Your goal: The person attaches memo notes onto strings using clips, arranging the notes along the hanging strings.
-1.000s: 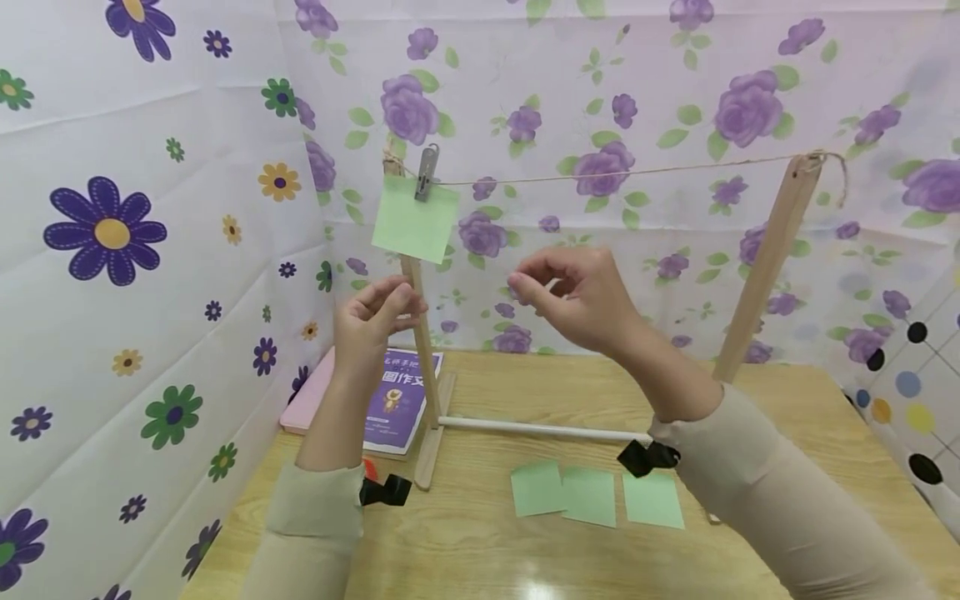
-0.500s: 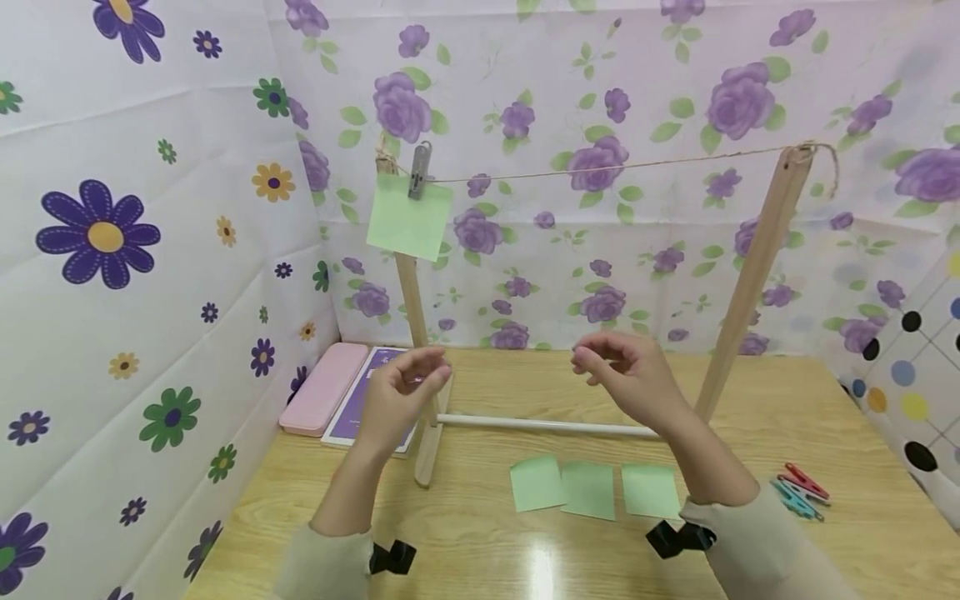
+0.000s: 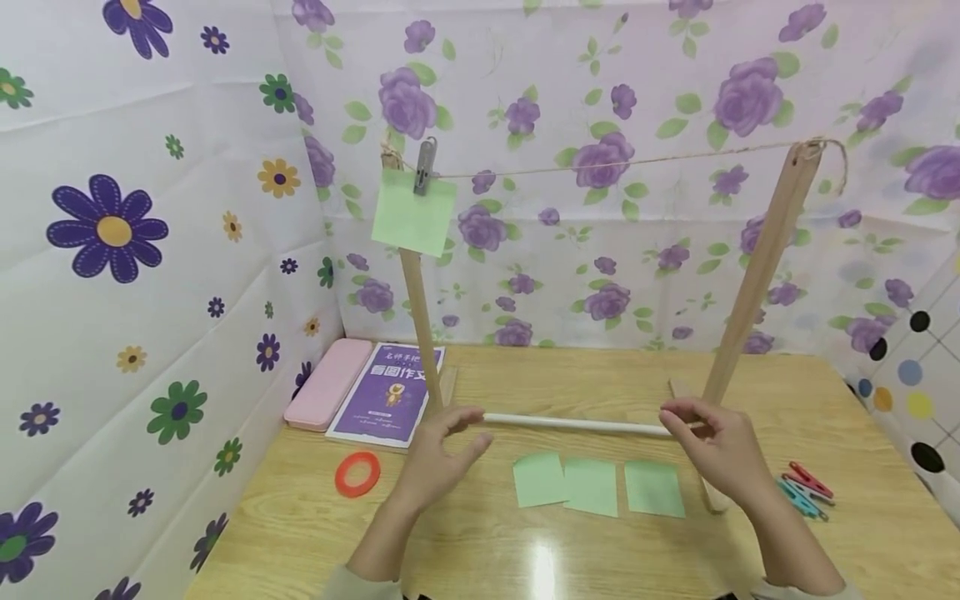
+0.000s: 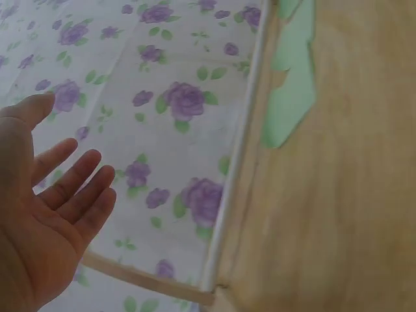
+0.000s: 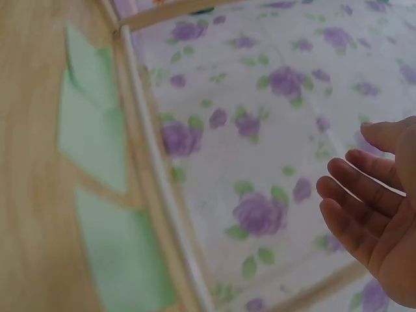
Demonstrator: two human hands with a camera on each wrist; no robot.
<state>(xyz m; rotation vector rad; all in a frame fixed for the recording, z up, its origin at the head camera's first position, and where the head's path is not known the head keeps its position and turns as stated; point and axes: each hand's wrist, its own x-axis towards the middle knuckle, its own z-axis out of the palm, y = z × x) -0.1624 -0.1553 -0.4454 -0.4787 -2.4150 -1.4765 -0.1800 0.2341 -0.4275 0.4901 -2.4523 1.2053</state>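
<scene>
A green paper square [image 3: 414, 214] hangs from the string at the left post, held by a grey clip [image 3: 424, 167]. Three more green squares [image 3: 590, 486] lie in a row on the table. My left hand [image 3: 438, 462] hovers by the lower left post, fingers loosely bent and empty; in the left wrist view the same hand [image 4: 49, 208] has its fingers apart. Near the foot of the right post, my right hand [image 3: 720, 446] is also empty, and in the right wrist view that hand [image 5: 383, 208] shows relaxed fingers.
Wooden posts [image 3: 761, 267] carry the string [image 3: 637, 162], with a white rod [image 3: 577, 423] between them low down. A pink case [image 3: 328, 385] and a purple book [image 3: 386, 396] lie left, a red ring [image 3: 357, 474] before them. Several clips [image 3: 806, 492] lie right.
Both hands have come down from near the hanging paper's height to the level of the white rod, and stand farther apart. The red ring and the clips on the right are now uncovered.
</scene>
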